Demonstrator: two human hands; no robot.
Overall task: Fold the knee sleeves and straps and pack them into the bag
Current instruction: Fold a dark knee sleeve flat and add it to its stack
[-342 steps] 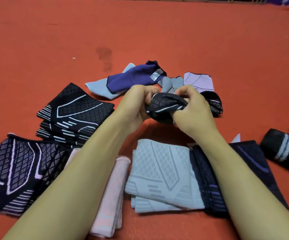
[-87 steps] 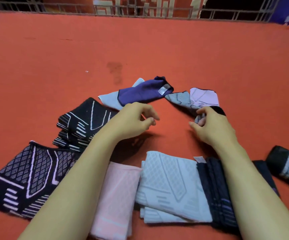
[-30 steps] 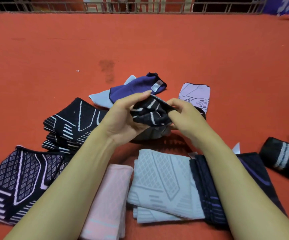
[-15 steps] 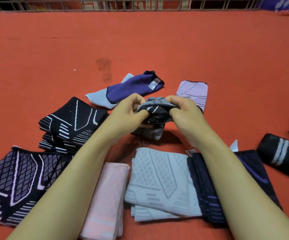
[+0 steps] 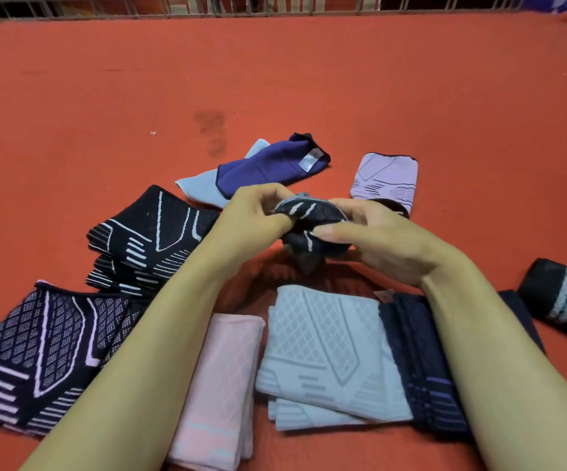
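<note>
1. Black knit with pale stripes is all we can make out of the bunched knee sleeve (image 5: 311,220); our fingers cover most of it, and a grey end hangs below.
2. Our left hand (image 5: 258,212) pinches its left side, and our right hand (image 5: 373,239) curls round its right side, holding it above the red surface (image 5: 309,79).
3. Our forearms hide parts of the folded pink sleeve (image 5: 219,385), the grey sleeve (image 5: 322,351) and the navy sleeve (image 5: 418,368).
4. A lilac sleeve (image 5: 385,175) lies beyond, its near edge behind our right hand.
5. At the right edge, dark shapes are cut off; we cannot identify them.
</note>
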